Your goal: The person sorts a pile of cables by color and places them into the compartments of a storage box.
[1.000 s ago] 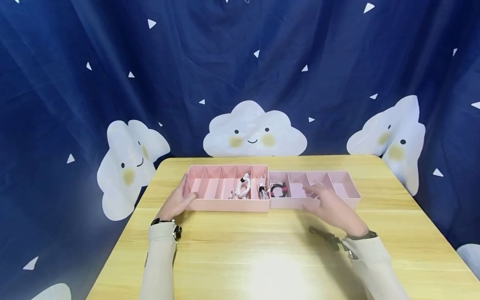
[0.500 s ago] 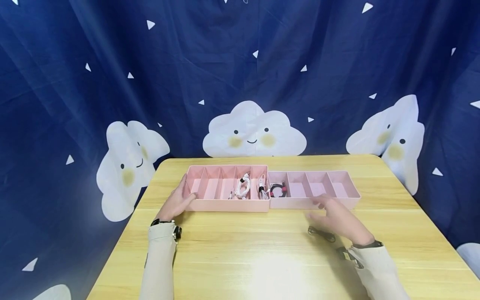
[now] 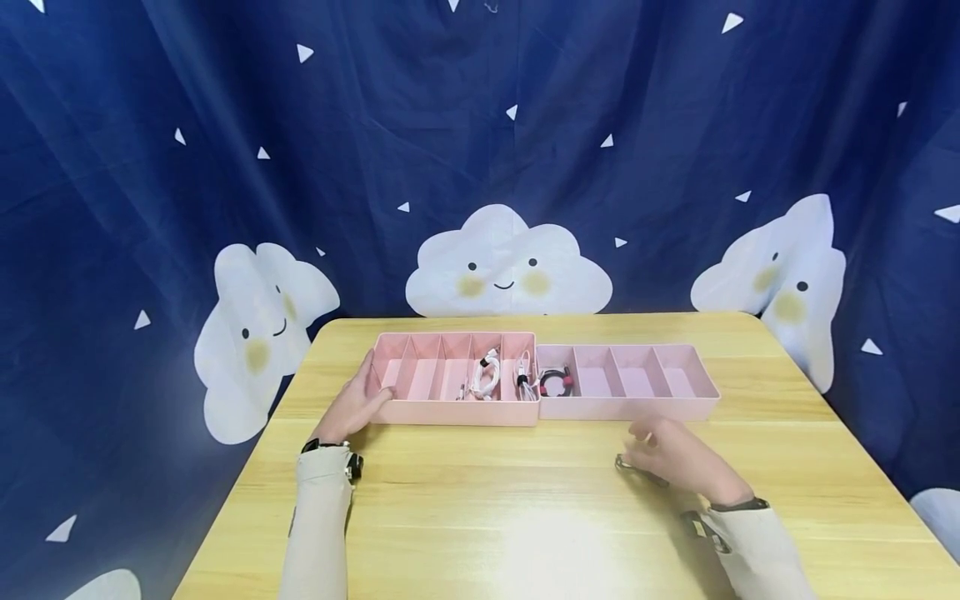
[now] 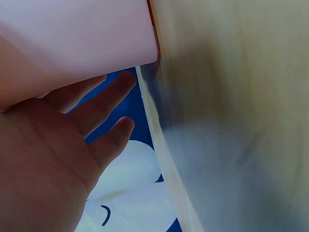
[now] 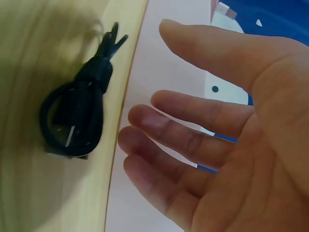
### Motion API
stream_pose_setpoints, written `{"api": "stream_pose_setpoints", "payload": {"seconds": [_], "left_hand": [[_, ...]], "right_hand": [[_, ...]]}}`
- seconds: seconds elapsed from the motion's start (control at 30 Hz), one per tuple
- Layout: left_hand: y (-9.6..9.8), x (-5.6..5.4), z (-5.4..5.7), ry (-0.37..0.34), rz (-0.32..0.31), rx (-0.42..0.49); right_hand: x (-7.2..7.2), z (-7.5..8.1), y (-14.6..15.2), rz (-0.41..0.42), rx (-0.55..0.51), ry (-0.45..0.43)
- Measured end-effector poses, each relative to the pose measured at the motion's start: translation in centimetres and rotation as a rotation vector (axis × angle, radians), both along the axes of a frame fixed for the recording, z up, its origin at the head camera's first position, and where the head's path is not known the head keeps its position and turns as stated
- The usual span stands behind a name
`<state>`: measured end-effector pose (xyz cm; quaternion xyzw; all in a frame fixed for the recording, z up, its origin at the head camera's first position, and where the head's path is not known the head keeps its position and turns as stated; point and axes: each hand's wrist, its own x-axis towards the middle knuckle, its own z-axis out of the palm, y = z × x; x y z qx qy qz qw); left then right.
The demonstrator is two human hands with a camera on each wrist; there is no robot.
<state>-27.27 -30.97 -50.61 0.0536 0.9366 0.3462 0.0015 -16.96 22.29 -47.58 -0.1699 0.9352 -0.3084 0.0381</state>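
In the head view, my left hand (image 3: 347, 408) rests against the left end of a pink divided box (image 3: 457, 412), its thumb by the front corner. The left wrist view has the fingers fairly straight, spread beside the box wall (image 4: 96, 38). My right hand (image 3: 681, 458) hovers over the table in front of a lilac divided box (image 3: 622, 408). It holds nothing; thumb and fingers are apart. Beneath it lies a coiled black cable (image 5: 77, 116), partly hidden by the hand in the head view. White cables (image 3: 486, 377) and a black cable with red ties (image 3: 557, 382) lie in compartments.
The two boxes stand side by side across the wooden table (image 3: 465, 492), the pink one at left. Another white cable bundle (image 3: 525, 379) sits in the pink box's right-end compartment. A dark blue curtain (image 3: 360, 167) with clouds hangs behind the table.
My right hand has drawn back from over the lilac box, toward me and slightly right, to the coiled black cable. My left hand and both boxes have stayed put.
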Motion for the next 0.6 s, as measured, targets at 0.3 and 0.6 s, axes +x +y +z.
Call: {"api": "stream_pose_setpoints", "payload": {"seconds": [0.3, 0.6], "left_hand": [[-0.1, 0.1, -0.1, 0.009, -0.005, -0.004], [-0.2, 0.2, -0.2, 0.014, -0.001, -0.005]], "right_hand": [[0.3, -1.0, 0.4, 0.029, 0.031, -0.046], [0.6, -1.4, 0.7, 0.090, 0.012, -0.124]]}}
